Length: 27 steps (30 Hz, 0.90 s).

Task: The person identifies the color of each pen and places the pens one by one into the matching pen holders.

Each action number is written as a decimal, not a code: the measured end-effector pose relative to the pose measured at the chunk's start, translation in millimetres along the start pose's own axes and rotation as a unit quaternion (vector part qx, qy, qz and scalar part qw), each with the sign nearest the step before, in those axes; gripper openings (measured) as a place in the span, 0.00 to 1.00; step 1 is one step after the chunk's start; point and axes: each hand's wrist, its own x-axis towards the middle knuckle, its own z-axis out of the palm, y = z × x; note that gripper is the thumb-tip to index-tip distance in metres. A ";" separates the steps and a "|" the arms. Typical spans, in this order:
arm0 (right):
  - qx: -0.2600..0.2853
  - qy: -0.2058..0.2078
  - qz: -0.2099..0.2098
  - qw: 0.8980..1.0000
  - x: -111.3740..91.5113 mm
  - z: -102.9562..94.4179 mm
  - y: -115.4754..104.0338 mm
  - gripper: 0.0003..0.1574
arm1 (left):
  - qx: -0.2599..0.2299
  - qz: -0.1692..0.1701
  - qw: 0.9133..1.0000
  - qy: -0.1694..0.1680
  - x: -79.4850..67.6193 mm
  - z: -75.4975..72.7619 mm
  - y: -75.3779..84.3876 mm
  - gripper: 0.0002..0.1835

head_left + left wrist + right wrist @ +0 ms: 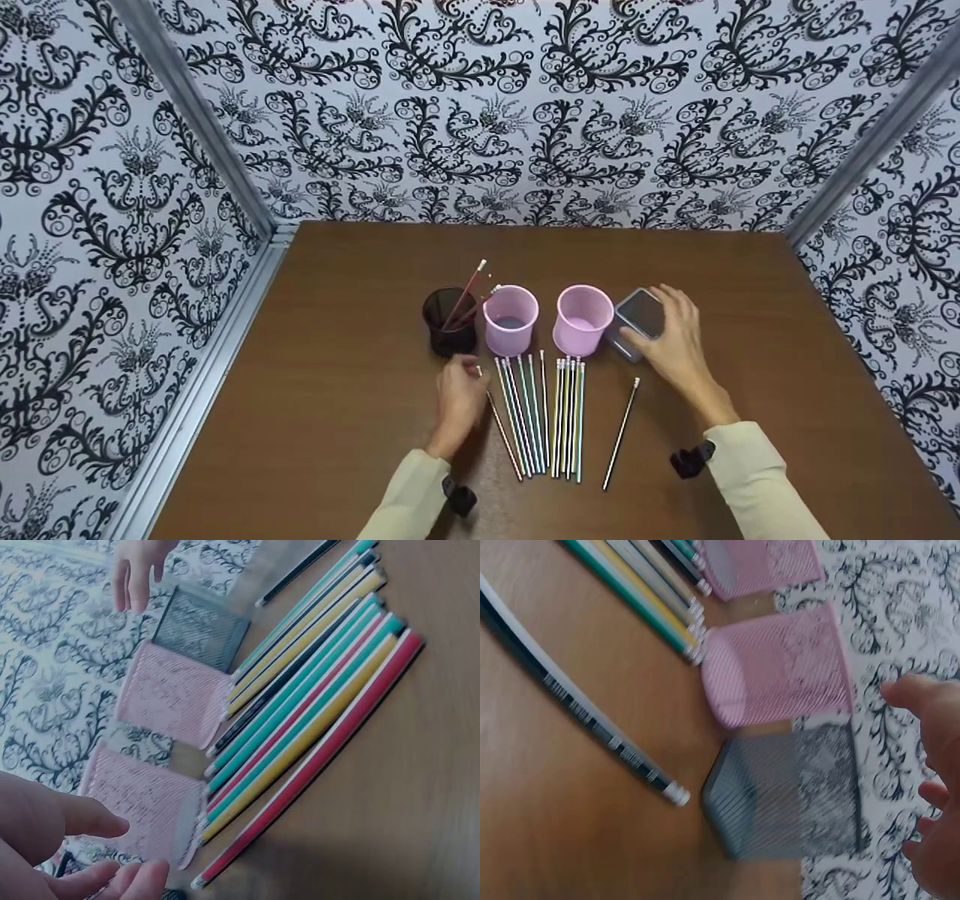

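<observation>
My left hand point(460, 394) is in front of a black round mesh cup point(452, 343), close to the eraser end of a red striped pencil point(504, 435) on the table. Its fingers are apart in the left wrist view, with nothing between them. My right hand point(675, 341) spreads its thumb and fingers around the rim of a grey square mesh cup point(772, 795). The right wrist view shows a gap between the fingertips and that cup. A lone black pencil point(621, 435) lies below the right hand.
Two pink mesh cups point(510, 343) stand between the black and grey ones. Several striped pencils point(568, 420) lie side by side in front of them. Red pencils point(465, 291) lean in the black cup. Patterned walls point(480, 112) enclose the brown table point(337, 420).
</observation>
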 end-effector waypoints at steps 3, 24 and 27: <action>0.010 -0.019 0.040 0.999 -3.3 -1.8 10.0 0.58 | -0.001 0.019 1.000 -0.021 -3.2 6.7 -0.3 0.13; 0.127 -0.007 0.173 0.977 -8.9 16.7 35.5 0.72 | 0.076 0.025 0.995 -0.064 -2.4 35.2 9.4 0.16; 0.133 -0.005 0.177 0.975 -9.1 17.8 36.2 0.70 | 0.084 0.037 0.994 -0.058 -1.5 37.7 10.4 0.14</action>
